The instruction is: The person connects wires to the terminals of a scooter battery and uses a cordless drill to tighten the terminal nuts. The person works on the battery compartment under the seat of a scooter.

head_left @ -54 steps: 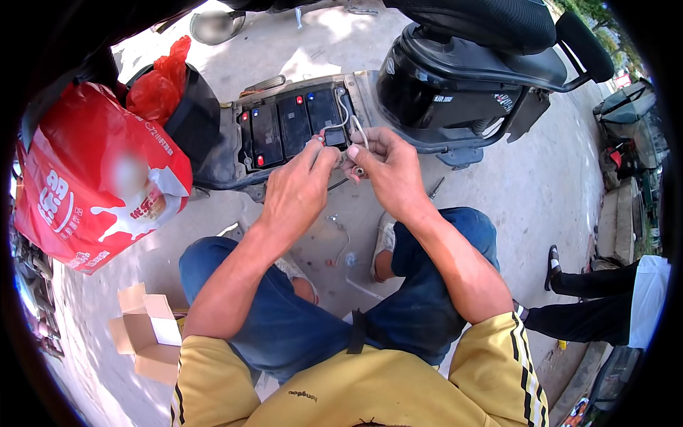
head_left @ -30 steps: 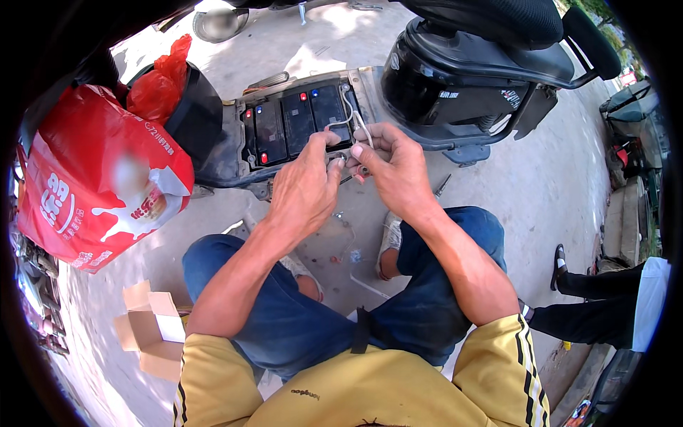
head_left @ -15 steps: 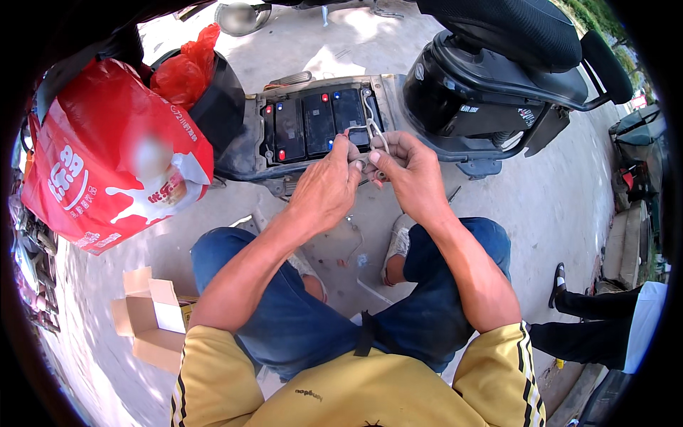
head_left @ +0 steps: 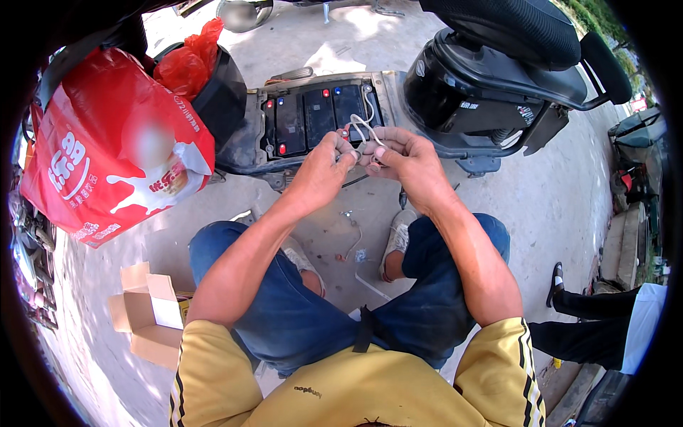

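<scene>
My left hand [head_left: 326,167] and my right hand [head_left: 408,162] meet just in front of an electric scooter's open floor compartment. A pale wire [head_left: 364,122] loops up between them, and its ends run into my closed fingers. Small metal pieces show at the fingertips, too small to name. Beyond my hands, black batteries [head_left: 290,122] sit side by side in the compartment, with red and blue terminals on top. From the far right battery corner, another stretch of the wire comes down toward my hands.
At the left hangs a large red bag [head_left: 114,142] beside a black basket [head_left: 226,99] with a red plastic bag. The scooter's black seat [head_left: 509,32] stands right. An open cardboard box [head_left: 151,317] lies at lower left. Wire scraps lie between my feet. A person's leg [head_left: 597,327] is at right.
My hands have shifted slightly, the left one a little lower and to the left. The wire loop has changed shape between my fingers. A dark tool on the ground shows more beside my right wrist.
</scene>
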`<act>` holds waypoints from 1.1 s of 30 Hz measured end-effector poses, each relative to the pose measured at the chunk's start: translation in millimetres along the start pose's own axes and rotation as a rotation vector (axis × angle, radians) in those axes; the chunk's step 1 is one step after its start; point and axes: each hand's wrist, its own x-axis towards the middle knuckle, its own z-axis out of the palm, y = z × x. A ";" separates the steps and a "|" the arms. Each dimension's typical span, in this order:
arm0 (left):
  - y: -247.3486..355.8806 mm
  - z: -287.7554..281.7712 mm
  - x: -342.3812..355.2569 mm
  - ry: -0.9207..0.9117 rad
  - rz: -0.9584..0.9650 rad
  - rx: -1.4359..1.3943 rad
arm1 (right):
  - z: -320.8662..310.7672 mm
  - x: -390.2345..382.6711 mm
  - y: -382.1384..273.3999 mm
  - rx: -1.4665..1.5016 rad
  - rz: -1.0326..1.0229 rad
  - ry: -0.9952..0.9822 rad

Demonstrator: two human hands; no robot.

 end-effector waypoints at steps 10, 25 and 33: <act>3.5 1.0 3.6 -0.116 -0.250 -0.364 | -2.7 7.2 7.0 -0.212 -0.128 -0.014; 11.5 -5.5 1.6 -0.145 -0.296 -0.468 | 0.5 6.4 4.1 -0.212 -0.142 -0.041; 4.1 -6.9 2.4 -0.120 -0.178 -0.287 | 1.6 -0.3 2.5 -0.346 -0.139 0.012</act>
